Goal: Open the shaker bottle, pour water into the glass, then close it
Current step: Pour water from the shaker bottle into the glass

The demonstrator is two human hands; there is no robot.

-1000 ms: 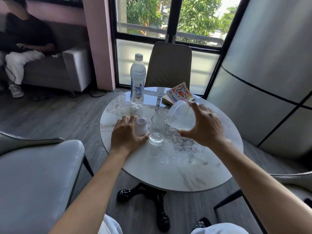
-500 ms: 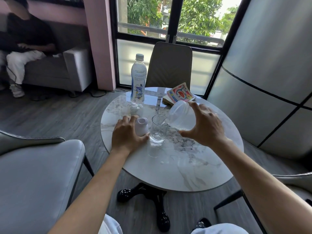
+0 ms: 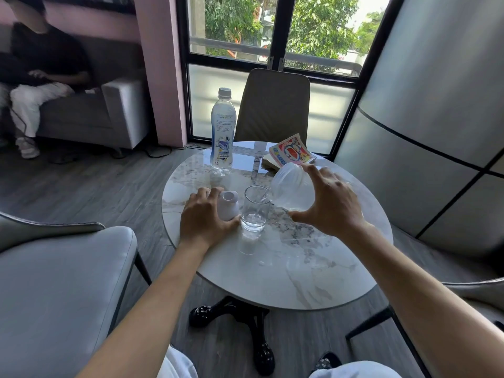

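Note:
My right hand (image 3: 331, 205) grips the translucent shaker bottle (image 3: 291, 188), tipped to the left with its mouth over the rim of the clear glass (image 3: 255, 210). A thin stream of water runs from it into the glass, which stands upright on the round marble table (image 3: 286, 268) and holds a little water at the bottom. My left hand (image 3: 204, 216) rests on the table just left of the glass, closed around the white shaker lid (image 3: 228, 204).
A capped plastic water bottle (image 3: 223, 129) stands at the table's far left. A colourful book (image 3: 291, 152) lies at the far edge. Grey chairs sit at left (image 3: 54, 282), behind (image 3: 274, 105) and right. A person sits on a sofa (image 3: 81, 105) far left.
The shaker bottle has stayed tilted over the glass while water keeps running in. Both hands have held their places.

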